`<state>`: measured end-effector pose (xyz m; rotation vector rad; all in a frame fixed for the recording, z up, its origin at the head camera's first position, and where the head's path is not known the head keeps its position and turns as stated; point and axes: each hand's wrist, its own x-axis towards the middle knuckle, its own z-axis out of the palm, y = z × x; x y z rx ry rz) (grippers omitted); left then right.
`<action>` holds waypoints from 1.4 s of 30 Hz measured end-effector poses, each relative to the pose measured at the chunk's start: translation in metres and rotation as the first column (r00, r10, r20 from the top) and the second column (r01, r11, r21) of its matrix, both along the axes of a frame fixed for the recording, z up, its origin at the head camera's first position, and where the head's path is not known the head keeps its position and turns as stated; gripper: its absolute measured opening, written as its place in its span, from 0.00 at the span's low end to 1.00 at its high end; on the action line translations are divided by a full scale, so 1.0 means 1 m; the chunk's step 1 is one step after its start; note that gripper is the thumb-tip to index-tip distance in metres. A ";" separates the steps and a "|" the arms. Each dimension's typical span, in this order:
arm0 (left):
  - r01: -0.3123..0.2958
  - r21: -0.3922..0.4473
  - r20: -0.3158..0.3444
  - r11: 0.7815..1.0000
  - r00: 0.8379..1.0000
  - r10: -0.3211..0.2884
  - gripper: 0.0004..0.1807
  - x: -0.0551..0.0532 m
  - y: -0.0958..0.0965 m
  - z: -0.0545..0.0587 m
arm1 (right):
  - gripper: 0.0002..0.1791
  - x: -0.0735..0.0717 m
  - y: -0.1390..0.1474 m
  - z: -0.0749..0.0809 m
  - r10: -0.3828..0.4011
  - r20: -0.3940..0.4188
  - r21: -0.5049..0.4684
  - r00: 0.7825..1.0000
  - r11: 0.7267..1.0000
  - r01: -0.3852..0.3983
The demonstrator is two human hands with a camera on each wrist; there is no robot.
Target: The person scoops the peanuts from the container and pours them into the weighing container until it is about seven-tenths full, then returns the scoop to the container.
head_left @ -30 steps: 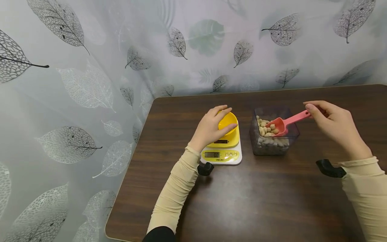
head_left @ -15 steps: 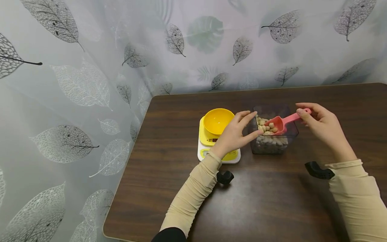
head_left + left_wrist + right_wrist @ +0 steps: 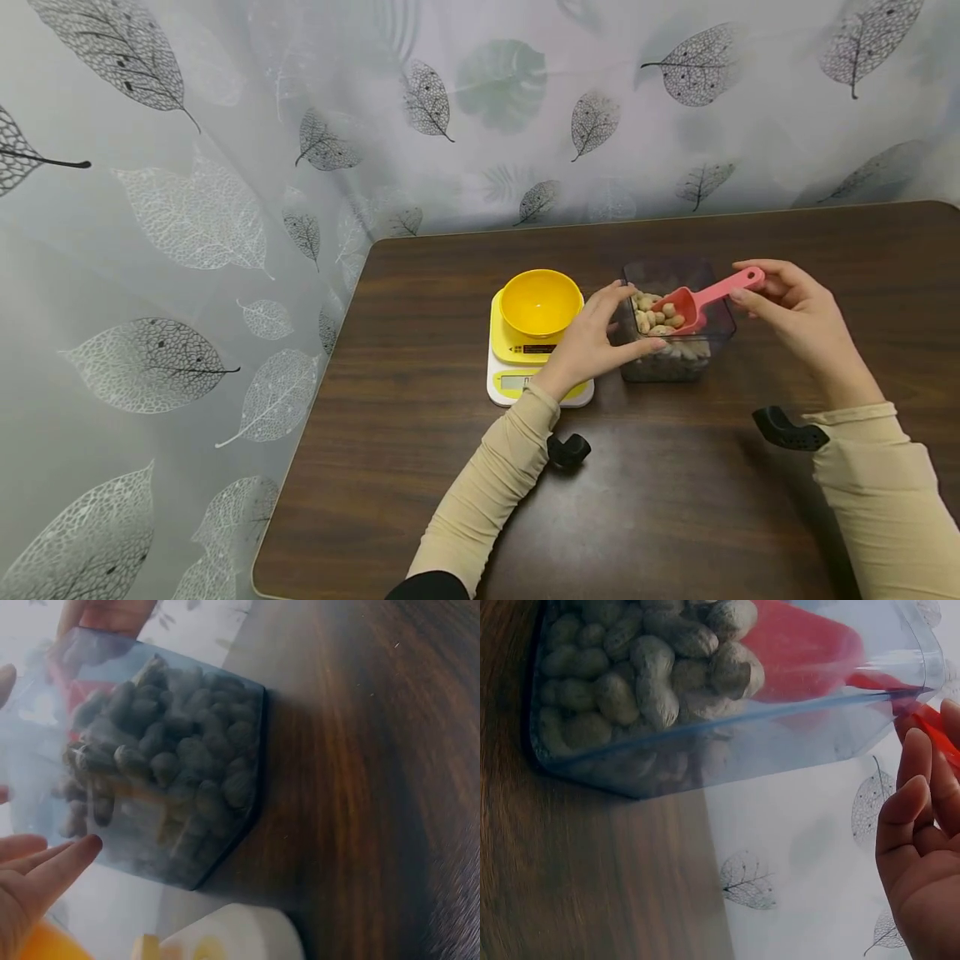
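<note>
A clear plastic container (image 3: 663,369) holds unshelled peanuts (image 3: 196,754). My left hand (image 3: 592,346) holds it at the left side, thumb along the front rim and the other fingers by the left wall. In the left wrist view a fingertip (image 3: 88,847) meets the wall. My right hand (image 3: 810,317) pinches the handle of a pink scoop (image 3: 712,293), whose bowl lies among the peanuts inside the container. Through the clear wall the right wrist view shows the scoop's red bowl (image 3: 802,652) against several peanuts (image 3: 656,682).
Left of the container stands a yellow and white kitchen scale (image 3: 502,367), with a yellow bowl (image 3: 542,304) on its platform. My left hand partly covers the scale's display. Behind the brown wooden table (image 3: 420,333) hangs a leaf-print curtain (image 3: 502,83).
My left hand has gone from the yellow bowl rightward to the container. The right hand has shifted left along the scoop handle; the scoop stays in the peanuts.
</note>
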<state>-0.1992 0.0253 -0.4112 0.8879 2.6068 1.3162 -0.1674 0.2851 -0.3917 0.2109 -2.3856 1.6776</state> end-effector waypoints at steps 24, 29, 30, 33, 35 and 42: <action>-0.058 0.136 0.105 0.989 0.994 0.043 0.36 -0.001 0.008 -0.010 | 0.17 0.001 -0.021 0.001 -0.011 -0.044 0.221 0.999 0.975 0.020; -0.055 0.139 0.101 0.989 0.994 0.041 0.36 -0.002 0.007 -0.011 | 0.19 0.001 -0.023 -0.003 -0.040 -0.030 0.224 0.999 0.973 0.046; -0.053 0.134 0.098 0.990 0.994 0.040 0.36 -0.002 0.007 -0.011 | 0.19 0.002 -0.023 -0.004 -0.051 -0.025 0.227 0.998 0.972 0.055; -0.049 0.137 0.102 0.989 0.994 0.035 0.36 -0.001 0.007 -0.011 | 0.20 0.004 -0.024 -0.005 -0.081 -0.011 0.230 0.997 0.970 0.081; -0.052 0.137 0.105 0.989 0.994 0.038 0.36 -0.001 0.007 -0.010 | 0.20 0.004 -0.024 -0.004 -0.084 -0.017 0.229 0.996 0.970 0.086; -0.055 0.135 0.095 0.989 0.995 0.042 0.37 0.000 0.006 -0.009 | 0.19 0.003 -0.024 -0.004 -0.075 0.010 0.194 0.997 0.978 0.072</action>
